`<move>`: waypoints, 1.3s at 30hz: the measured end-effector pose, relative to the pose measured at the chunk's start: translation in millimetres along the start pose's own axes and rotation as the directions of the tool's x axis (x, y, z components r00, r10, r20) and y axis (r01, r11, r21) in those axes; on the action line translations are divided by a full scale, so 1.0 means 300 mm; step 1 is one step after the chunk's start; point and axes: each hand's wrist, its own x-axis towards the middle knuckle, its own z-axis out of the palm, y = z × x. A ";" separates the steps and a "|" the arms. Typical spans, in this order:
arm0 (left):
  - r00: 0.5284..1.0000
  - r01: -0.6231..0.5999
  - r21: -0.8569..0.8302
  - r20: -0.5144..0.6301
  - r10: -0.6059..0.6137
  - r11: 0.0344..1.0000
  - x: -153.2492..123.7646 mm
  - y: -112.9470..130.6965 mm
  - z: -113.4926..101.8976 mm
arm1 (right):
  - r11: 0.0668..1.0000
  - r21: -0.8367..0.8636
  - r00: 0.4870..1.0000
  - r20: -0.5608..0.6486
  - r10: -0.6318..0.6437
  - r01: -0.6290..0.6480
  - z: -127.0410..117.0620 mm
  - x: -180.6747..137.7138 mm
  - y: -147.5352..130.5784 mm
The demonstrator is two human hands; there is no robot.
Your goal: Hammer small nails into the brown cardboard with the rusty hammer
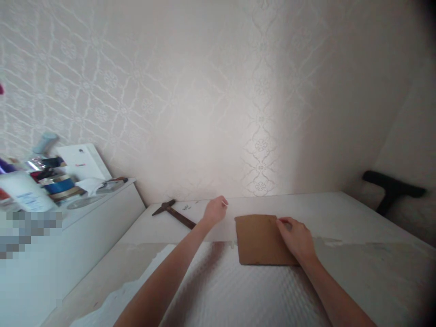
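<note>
Brown board [257, 240] lies flat on the white table [340, 213] under my right hand [296, 238], palm down, fingers spread, gripping nothing. My left hand [215, 211] hovers half-curled near a hammer [175, 213]; whether it pinches anything I cannot tell. Lettering on the white bottle [23, 193] is too blurred to read.

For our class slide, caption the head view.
Right hand rests on a brown board; left hand close to a hammer.

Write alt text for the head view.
A person's right hand rests on a brown board on a white table, while the left hand hovers beside a rusty hammer near the patterned wall. Bottles crowd a shelf at left.
</note>
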 end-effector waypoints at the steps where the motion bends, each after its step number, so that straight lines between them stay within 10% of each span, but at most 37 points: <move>1: 0.998 -0.054 -0.025 0.025 0.055 0.998 -0.031 0.050 0.018 | 1.000 -0.002 1.000 0.003 0.004 -0.004 -0.001 0.000 -0.002; 6: 0.927 -0.356 -0.247 0.031 0.374 0.901 -0.160 0.212 0.102 | 1.000 -0.018 1.000 0.004 -0.001 0.001 -0.006 0.001 -0.011; 26: 0.969 -0.249 -0.132 -0.026 0.248 0.959 -0.227 0.219 0.081 | 1.000 -0.018 0.999 0.041 0.024 -0.024 -0.013 0.004 -0.026; 32: 0.966 0.157 0.322 -0.247 -0.077 0.934 -0.196 0.045 -0.032 | 0.999 -0.039 0.997 0.067 0.038 -0.036 -0.024 0.002 -0.036; 39: 0.761 0.637 0.105 -0.242 -0.602 0.763 -0.133 -0.187 -0.043 | 0.998 -0.045 0.994 0.102 0.049 -0.045 -0.027 0.002 -0.034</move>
